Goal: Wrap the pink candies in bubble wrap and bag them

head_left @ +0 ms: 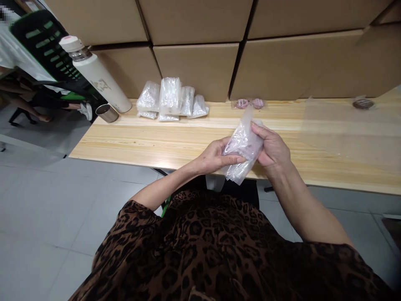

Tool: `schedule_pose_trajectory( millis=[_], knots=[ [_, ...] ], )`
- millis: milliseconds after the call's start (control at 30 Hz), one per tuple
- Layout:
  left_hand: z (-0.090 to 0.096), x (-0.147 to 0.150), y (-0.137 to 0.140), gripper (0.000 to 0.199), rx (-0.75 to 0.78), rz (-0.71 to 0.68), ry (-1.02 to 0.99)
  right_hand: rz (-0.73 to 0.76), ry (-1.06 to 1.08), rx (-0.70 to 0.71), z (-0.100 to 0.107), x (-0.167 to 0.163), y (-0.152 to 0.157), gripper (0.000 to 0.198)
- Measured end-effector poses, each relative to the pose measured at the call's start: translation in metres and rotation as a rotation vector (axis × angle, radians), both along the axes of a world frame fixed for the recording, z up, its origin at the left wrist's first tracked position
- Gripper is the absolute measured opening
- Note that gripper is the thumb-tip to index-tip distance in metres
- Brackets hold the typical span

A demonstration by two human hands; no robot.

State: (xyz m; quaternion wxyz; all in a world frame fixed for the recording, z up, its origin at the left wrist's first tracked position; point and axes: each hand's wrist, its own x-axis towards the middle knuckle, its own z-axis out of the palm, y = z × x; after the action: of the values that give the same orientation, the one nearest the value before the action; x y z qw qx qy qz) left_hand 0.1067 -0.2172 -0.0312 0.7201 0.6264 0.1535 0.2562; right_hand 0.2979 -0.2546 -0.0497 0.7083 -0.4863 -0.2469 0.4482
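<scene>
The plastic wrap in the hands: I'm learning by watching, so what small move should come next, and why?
Probably fold in the far end of the plastic wrap: it juts past both thumbs, while the left hand has its thumb across the front and the right hand holds the side.

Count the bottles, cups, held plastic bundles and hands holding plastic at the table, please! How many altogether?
White bottle: 1
Metal cup: 1
Clear plastic bundle being held: 1
Left hand and right hand holding it: 2
Total: 5
</scene>
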Motion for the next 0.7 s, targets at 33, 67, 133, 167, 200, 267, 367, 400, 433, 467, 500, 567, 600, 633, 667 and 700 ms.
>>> schedule_pose_trajectory(
  millis=[33, 67, 133, 167, 200, 267, 367, 400, 433, 467, 500, 567, 600, 633, 667, 700],
  knots=[
    [0.001, -0.001, 0.003, 0.052, 0.038, -0.01, -0.002, 0.012, 0.023, -0.01, 0.001, -0.001, 0.0, 0.043],
    [0.003, -0.002, 0.006, 0.053, 0.078, -0.022, -0.005, 0.025, 0.037, -0.021, 0.003, -0.003, -0.001, 0.042],
    [0.007, -0.005, 0.011, 0.056, 0.163, -0.047, -0.006, 0.036, 0.047, -0.053, 0.007, -0.006, -0.003, 0.046],
    [0.009, -0.007, 0.013, 0.057, 0.206, -0.059, 0.005, 0.029, 0.039, -0.067, 0.009, -0.008, -0.005, 0.052],
    [0.011, -0.008, 0.015, 0.056, 0.242, -0.073, 0.02, 0.01, 0.016, -0.067, 0.01, -0.009, -0.007, 0.061],
    [0.015, -0.01, 0.018, 0.052, 0.266, -0.102, 0.048, -0.031, -0.073, -0.019, 0.011, -0.012, -0.011, 0.07],
    [0.017, -0.009, 0.022, 0.053, 0.195, -0.103, 0.041, 0.012, -0.166, 0.057, 0.01, -0.019, -0.016, 0.05],
    [0.017, -0.009, 0.024, 0.055, 0.168, -0.072, 0.033, 0.042, -0.155, 0.056, 0.01, -0.022, -0.017, 0.042],
    [0.017, -0.008, 0.026, 0.058, 0.148, -0.03, 0.03, 0.067, -0.131, 0.046, 0.009, -0.025, -0.018, 0.039],
    [0.016, -0.007, 0.029, 0.061, 0.136, 0.015, 0.034, 0.085, -0.106, 0.037, 0.009, -0.029, -0.019, 0.042],
    [0.016, -0.005, 0.032, 0.063, 0.131, 0.054, 0.045, 0.101, -0.088, 0.036, 0.008, -0.033, -0.02, 0.049],
    [0.016, -0.003, 0.038, 0.066, 0.139, 0.104, 0.071, 0.146, -0.086, 0.059, 0.008, -0.04, -0.022, 0.065],
    [0.016, -0.001, 0.041, 0.067, 0.156, 0.124, 0.075, 0.168, -0.096, 0.077, 0.008, -0.042, -0.023, 0.07],
    [0.015, 0.001, 0.044, 0.069, 0.185, 0.149, 0.075, 0.182, -0.11, 0.096, 0.008, -0.044, -0.023, 0.071],
    [0.015, 0.002, 0.047, 0.072, 0.22, 0.18, 0.072, 0.182, -0.124, 0.109, 0.008, -0.045, -0.023, 0.069],
    [0.014, 0.004, 0.05, 0.075, 0.254, 0.215, 0.072, 0.171, -0.135, 0.115, 0.007, -0.045, -0.023, 0.065]
  ],
)
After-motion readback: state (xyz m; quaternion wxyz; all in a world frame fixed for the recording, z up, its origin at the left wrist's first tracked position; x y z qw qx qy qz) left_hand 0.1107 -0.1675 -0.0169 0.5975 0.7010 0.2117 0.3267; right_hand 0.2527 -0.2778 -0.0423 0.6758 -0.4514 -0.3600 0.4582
